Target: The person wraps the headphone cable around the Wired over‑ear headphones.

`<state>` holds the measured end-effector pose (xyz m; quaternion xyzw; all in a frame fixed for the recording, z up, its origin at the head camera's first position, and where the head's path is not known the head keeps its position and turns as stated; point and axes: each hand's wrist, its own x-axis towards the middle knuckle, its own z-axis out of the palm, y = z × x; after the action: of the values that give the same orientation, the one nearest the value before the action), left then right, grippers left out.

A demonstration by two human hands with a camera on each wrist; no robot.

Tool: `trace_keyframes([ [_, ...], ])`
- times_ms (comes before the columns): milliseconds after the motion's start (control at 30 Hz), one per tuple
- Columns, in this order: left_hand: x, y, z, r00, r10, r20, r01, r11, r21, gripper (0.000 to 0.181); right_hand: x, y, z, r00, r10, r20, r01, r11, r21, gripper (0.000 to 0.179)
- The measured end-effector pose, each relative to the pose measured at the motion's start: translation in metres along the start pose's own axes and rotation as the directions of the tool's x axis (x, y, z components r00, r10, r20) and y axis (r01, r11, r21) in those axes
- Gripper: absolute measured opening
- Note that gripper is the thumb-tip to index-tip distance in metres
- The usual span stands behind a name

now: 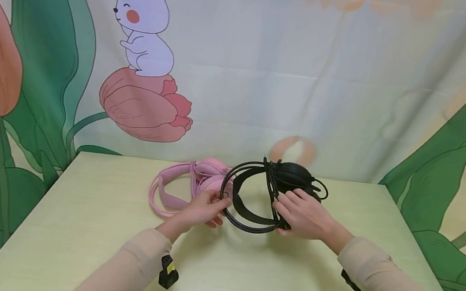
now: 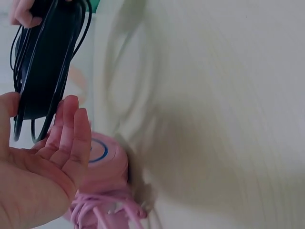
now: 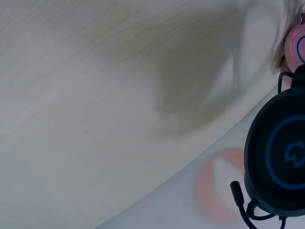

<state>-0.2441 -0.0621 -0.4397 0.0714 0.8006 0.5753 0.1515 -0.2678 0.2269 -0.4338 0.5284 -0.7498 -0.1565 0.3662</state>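
Note:
A black headset (image 1: 250, 216) with a microphone and its cable wound round it is held above the table. My right hand (image 1: 305, 214) grips it by the wound cable beside the ear cups. At the headband's far end, my left hand (image 1: 202, 208) has its thumb and fingers on either side of the band, the lower fingers fairly straight. The right wrist view shows one black ear cup (image 3: 274, 152) with a blue ring, but not the hand. A pink headset (image 1: 170, 201), also wrapped in its cable, lies on the table behind my left hand.
The pale yellow table (image 1: 242, 279) ends at the back against a printed cloth (image 1: 243, 68) with a rabbit and tulips. Small black devices (image 1: 169, 272) are strapped at both wrists.

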Motion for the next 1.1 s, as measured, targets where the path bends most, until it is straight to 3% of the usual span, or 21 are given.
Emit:
trace_keyframes([
  [267, 0.002, -0.006, 0.017, 0.998, 0.054, 0.038, -0.057, 0.996, 0.074, 0.031, -0.012, 0.01, 0.005, 0.996, 0.081, 0.041, -0.081, 0.997, 0.0, 0.054],
  [633, 0.003, -0.015, 0.028, 0.993, 0.106, 0.059, -0.115, 0.979, 0.168, 0.022, -0.026, 0.015, 0.017, 0.982, 0.151, 0.111, -0.148, 0.988, -0.036, 0.054],
  [1100, 0.002, -0.025, 0.038, 0.983, 0.171, 0.071, -0.184, 0.935, 0.304, 0.02, -0.036, 0.018, 0.029, 0.951, 0.249, 0.186, -0.243, 0.969, -0.053, 0.055],
])
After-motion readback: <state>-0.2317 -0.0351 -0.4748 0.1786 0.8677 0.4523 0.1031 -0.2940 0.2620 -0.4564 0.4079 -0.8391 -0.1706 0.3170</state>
